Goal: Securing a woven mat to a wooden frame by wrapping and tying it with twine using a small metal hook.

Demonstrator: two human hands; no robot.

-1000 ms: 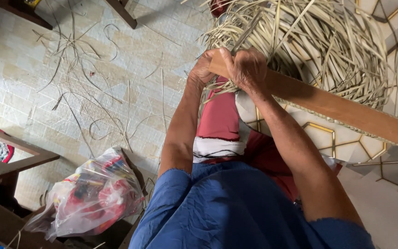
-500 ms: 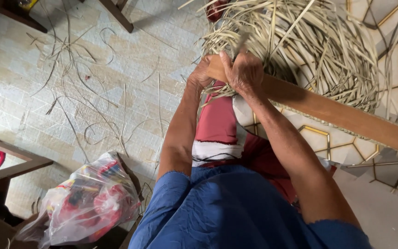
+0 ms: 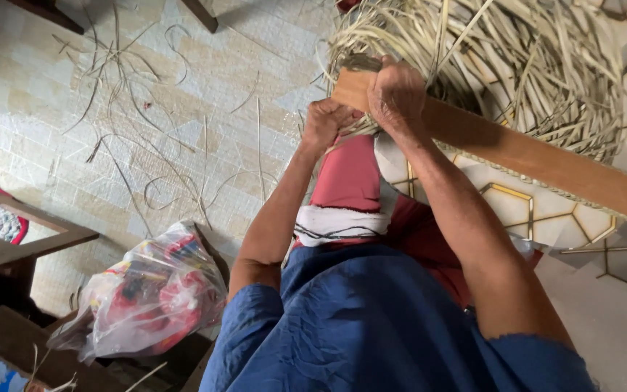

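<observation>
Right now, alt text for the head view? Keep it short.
Seen from above, a person in a blue top works pale straw strips at the end of a wooden plank: the right hand grips the plank's end, the left hand pinches strips beside it. Loose strips litter the tiled floor; a clear plastic bag sits lower left.

Wooden bar (image 3: 531,156) and straw heap (image 3: 517,65) run off-frame.
</observation>
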